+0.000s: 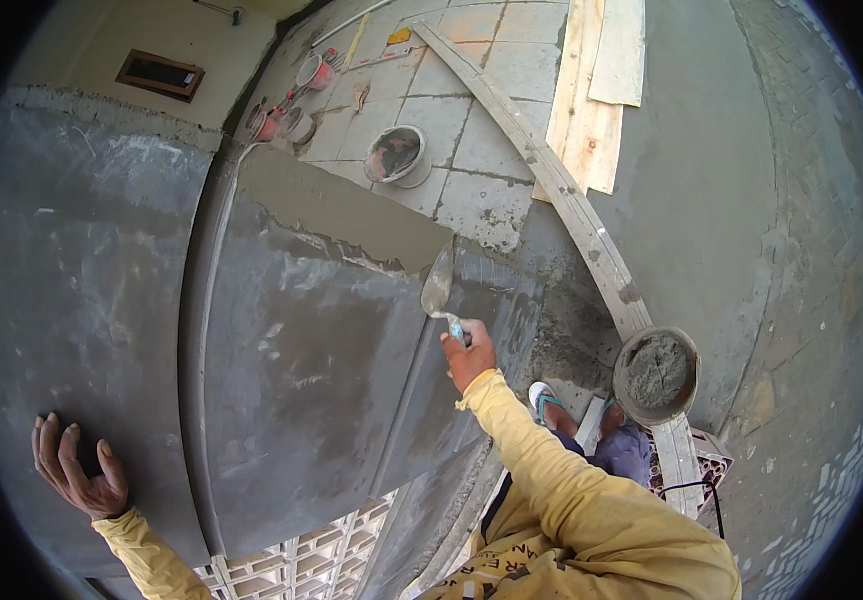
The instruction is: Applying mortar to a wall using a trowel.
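My right hand [470, 352] is closed around the handle of a trowel [438, 285]. The trowel's blade lies at the right end of a band of wet mortar [341, 212] along the top of the dark grey wall [311, 340]. Below that band the wall's surface is smooth, with pale smears. At the lower left, my left hand [79, 474] rests on another dark grey panel [81, 300] with its fingers spread, holding nothing. A deep groove separates the two grey faces.
A bucket of mortar [655, 375] stands by my feet at the right, near a long wooden plank [561, 200]. Another bucket [398, 156] sits on the tiles beyond the wall. Wide boards [583, 120] lie farther back; red-rimmed buckets [314, 72] stand at the upper left.
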Tool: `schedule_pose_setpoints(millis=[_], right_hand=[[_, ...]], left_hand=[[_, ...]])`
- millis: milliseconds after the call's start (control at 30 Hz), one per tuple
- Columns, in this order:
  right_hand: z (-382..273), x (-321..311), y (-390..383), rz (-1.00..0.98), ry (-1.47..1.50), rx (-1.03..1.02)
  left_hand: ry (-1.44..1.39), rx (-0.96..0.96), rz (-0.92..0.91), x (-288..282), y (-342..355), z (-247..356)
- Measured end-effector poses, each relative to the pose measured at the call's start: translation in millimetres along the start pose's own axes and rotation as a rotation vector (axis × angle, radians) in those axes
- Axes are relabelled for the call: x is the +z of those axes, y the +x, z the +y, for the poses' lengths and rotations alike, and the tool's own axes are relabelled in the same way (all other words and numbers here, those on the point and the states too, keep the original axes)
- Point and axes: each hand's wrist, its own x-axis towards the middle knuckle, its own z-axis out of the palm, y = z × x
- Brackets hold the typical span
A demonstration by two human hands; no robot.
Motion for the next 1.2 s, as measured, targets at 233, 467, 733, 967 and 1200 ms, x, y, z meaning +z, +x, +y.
schedule_pose_setpoints(millis=[233, 467, 733, 967, 1200], right_hand=[[-17, -11, -13, -0.047, 0.196, 0.013], [-34, -2, 2, -0.082, 0.162, 0.073], [-4, -54, -32, -0.348, 0.224, 0.176], [-8, -87, 35, -0.370, 0.295, 0.151], [-13, -74, 61, -0.438, 0.247, 0.102]], left_hand=[[0.020, 0.020, 0.015, -6, 0, -1], [0.056, 0.022, 0.007, 0, 1, 1], [0.053, 0.060, 0.021, -3, 1, -6], [0.078, 0.057, 0.030, 5, -2, -10], [0.123, 0.055, 0.031, 2, -1, -11]])
